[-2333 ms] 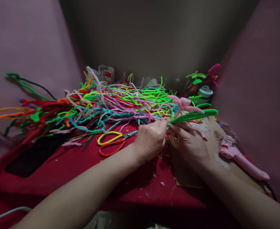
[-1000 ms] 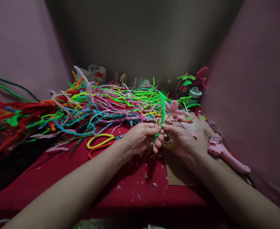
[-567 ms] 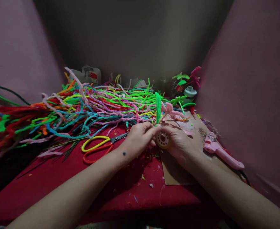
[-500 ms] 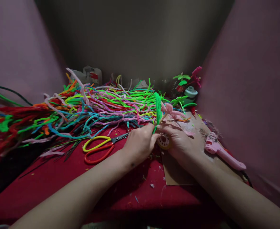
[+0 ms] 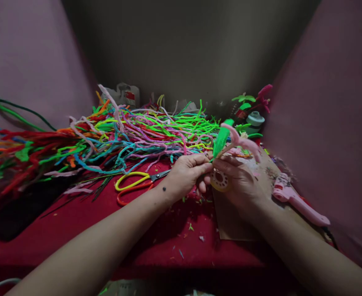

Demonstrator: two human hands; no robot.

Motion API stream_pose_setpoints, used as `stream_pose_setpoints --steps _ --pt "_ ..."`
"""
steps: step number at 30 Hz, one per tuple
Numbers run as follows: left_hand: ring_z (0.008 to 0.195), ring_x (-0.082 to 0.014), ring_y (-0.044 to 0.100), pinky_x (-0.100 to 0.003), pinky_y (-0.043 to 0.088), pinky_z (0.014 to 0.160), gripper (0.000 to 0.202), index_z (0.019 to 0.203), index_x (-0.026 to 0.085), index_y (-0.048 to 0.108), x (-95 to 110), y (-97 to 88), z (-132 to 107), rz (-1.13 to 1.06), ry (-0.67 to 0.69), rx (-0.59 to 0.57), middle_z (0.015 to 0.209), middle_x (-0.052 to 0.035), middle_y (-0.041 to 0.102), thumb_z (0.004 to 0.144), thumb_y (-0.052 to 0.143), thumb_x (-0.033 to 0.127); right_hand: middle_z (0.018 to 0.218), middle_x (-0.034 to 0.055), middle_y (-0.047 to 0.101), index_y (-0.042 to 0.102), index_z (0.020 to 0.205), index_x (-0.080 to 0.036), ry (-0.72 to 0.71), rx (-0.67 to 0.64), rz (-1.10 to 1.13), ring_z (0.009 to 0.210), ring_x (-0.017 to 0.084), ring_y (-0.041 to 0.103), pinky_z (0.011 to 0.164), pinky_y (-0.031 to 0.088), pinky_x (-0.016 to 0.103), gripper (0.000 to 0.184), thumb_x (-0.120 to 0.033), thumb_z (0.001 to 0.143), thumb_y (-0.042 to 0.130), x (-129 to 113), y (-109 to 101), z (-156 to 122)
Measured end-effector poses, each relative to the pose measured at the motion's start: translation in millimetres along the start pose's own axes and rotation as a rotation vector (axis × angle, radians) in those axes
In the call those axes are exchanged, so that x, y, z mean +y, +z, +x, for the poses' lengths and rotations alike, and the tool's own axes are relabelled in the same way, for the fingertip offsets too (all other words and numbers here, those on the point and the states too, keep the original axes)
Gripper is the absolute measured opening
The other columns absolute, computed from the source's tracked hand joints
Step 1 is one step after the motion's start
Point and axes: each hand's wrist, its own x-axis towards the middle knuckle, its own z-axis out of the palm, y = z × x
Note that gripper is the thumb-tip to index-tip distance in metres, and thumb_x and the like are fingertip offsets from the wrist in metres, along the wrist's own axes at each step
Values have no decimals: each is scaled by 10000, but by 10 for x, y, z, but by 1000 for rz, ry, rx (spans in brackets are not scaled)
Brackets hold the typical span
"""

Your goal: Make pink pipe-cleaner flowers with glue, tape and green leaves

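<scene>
My left hand (image 5: 187, 173) pinches the lower end of a bright green pipe cleaner leaf (image 5: 221, 139). Close against it, my right hand (image 5: 242, 181) has its fingers closed around the thin stem of a pink pipe cleaner flower (image 5: 245, 144). Leaf and stem meet between the fingertips, and the exact joint is hidden. A roll of tape (image 5: 220, 181) with a holed white core shows at the right palm; I cannot tell whether it is gripped. Scissors (image 5: 133, 181) with yellow and red handles lie beside my left wrist.
A large heap of coloured pipe cleaners (image 5: 150, 131) spreads over the red cloth (image 5: 156, 238). At right, a pink glue gun (image 5: 301, 203) rests on a brown board (image 5: 235, 222). Behind stand a small bottle (image 5: 255, 120) and finished-looking green and pink flowers (image 5: 263, 98). Scraps litter the cloth.
The leaf has tilted from upright to leaning right, and the pink flower has turned and shifted right with it. The whole view has shifted slightly. Both hands remain together.
</scene>
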Motion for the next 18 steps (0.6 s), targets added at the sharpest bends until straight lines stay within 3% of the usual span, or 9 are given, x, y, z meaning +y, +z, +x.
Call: stream_pose_setpoints --steps 3,7,11,12,14,18 --pt "344 -53 501 -150 394 328 180 679 138 520 -12 -22 -16 -107 -41 -48 541 37 562 829 511 236 656 -15 660 647 813 -198 33 -84 79 599 160 635 563 490 278 146 -224 676 691 1 -20 20" --pt "304 -38 453 -131 312 277 171 739 127 559 -36 -80 -17 -255 -100 -196 530 39 556 825 541 274 662 -16 675 678 829 -195 100 -154 150 549 134 624 565 498 268 191 -196 645 726 -42 -29 4" --pt "294 -36 397 -156 308 292 179 780 132 564 -24 -79 -11 -327 -147 -314 527 47 530 805 557 310 632 -26 671 690 794 -211 92 -80 173 539 133 616 555 497 267 198 -177 607 746 -80 -11 -25" --pt "315 -44 414 -167 331 317 192 774 140 556 -20 -60 -14 -276 -127 -292 544 43 531 816 538 326 629 -26 668 687 782 -214 70 -53 163 554 141 620 557 497 273 185 -178 609 742 -82 -7 -27" --pt "409 -66 474 -187 386 410 194 754 155 547 -26 -9 -29 -42 -6 -142 597 27 540 831 509 328 640 -21 664 676 753 -213 23 -21 142 592 151 625 568 496 279 138 -177 629 723 -73 -6 -22" --pt "633 -121 510 -219 389 615 119 771 183 574 -115 56 -73 651 366 196 706 -12 559 823 524 278 620 -29 633 635 672 -200 -23 21 138 622 137 610 591 470 263 75 -148 667 688 -9 -27 3"
